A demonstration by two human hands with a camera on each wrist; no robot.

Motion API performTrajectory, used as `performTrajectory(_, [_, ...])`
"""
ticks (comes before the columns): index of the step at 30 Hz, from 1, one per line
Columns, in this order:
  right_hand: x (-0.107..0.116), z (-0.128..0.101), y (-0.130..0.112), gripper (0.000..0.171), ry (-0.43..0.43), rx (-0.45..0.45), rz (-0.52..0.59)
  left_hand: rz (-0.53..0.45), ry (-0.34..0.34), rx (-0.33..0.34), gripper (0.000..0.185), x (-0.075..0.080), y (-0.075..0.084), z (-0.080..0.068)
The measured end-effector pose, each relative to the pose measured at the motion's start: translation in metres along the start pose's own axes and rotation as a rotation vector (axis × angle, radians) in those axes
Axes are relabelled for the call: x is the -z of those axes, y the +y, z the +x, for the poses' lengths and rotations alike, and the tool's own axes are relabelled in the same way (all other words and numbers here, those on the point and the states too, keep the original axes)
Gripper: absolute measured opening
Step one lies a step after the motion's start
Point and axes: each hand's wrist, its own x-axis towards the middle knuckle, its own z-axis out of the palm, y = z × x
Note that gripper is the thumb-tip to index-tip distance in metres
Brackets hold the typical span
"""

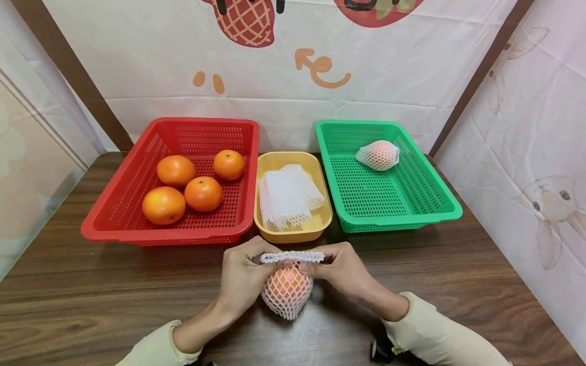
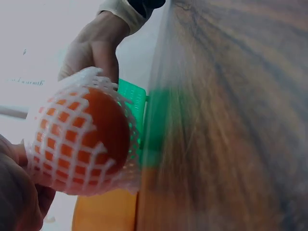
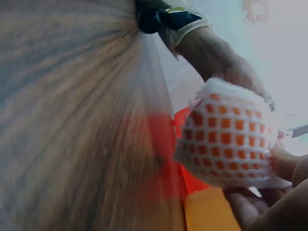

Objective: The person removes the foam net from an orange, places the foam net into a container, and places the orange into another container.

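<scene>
An orange inside a white foam net (image 1: 287,291) hangs just above the wooden table (image 1: 91,295), near its front edge. My left hand (image 1: 267,260) pinches the left side of the net's open rim, its fingers curled beside the fruit. My right hand (image 1: 308,265) pinches the right side of the rim. The rim is stretched flat between the two hands. In the left wrist view the netted orange (image 2: 82,139) fills the left side, with the right hand (image 2: 94,48) behind it. From the right wrist, the netted orange (image 3: 226,139) sits under the left hand (image 3: 226,62).
A red basket (image 1: 114,203) at the back left holds several bare oranges (image 1: 203,193). A yellow tray (image 1: 316,175) in the middle holds a pile of foam nets (image 1: 287,195). A green basket (image 1: 412,203) at the back right holds one netted orange (image 1: 378,154). Cloth walls stand close on three sides.
</scene>
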Motion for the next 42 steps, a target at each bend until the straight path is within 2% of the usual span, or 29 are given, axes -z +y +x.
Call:
performTrajectory(3, [0.001,0.000,-0.003,0.019,0.091,0.024,-0.099,-0.020,-0.063,0.113,0.018,0.000,0.001,0.001])
performTrajectory(7, [0.003,0.000,-0.004,0.016,0.219,0.049,-0.212,-0.012,-0.179,0.274,0.028,0.001,0.002,0.003])
performTrajectory(9, [0.004,0.000,-0.004,0.016,0.278,0.066,-0.225,0.000,-0.222,0.314,0.031,0.001,0.002,0.003])
performTrajectory(12, [0.004,-0.001,-0.004,0.017,0.348,0.096,-0.225,-0.002,-0.248,0.327,0.028,0.000,0.002,0.002])
performTrajectory(15, [0.004,-0.002,-0.003,0.016,0.378,0.135,-0.223,-0.029,-0.247,0.298,0.023,0.000,0.002,0.002])
performTrajectory(20, [0.001,-0.005,-0.008,0.012,0.369,0.196,-0.243,-0.064,-0.229,0.259,0.015,0.001,0.003,0.002])
performTrajectory(23, [0.000,-0.006,-0.009,0.013,0.342,0.207,-0.234,-0.022,-0.202,0.238,0.012,0.003,0.003,0.004])
performTrajectory(26, [0.000,-0.004,-0.004,0.015,0.291,0.199,-0.174,0.031,-0.133,0.216,0.013,0.005,0.004,0.004])
performTrajectory(29, [-0.003,-0.004,-0.002,0.021,0.205,0.180,-0.081,0.043,-0.041,0.176,0.014,0.005,0.004,0.005])
performTrajectory(32, [-0.007,-0.005,-0.001,0.031,0.087,0.138,0.007,0.018,0.045,0.106,0.014,0.005,0.004,0.005])
performTrajectory(36, [-0.009,-0.006,0.001,0.038,-0.024,0.055,0.093,-0.014,0.100,0.007,0.015,0.005,0.004,0.004])
performTrajectory(39, [-0.010,-0.006,0.003,0.037,-0.011,0.020,0.159,-0.062,0.088,-0.033,0.024,0.004,0.003,0.003])
performTrajectory(42, [-0.009,-0.006,0.002,0.034,0.042,0.002,0.205,-0.116,0.060,-0.034,0.029,0.002,0.003,0.001])
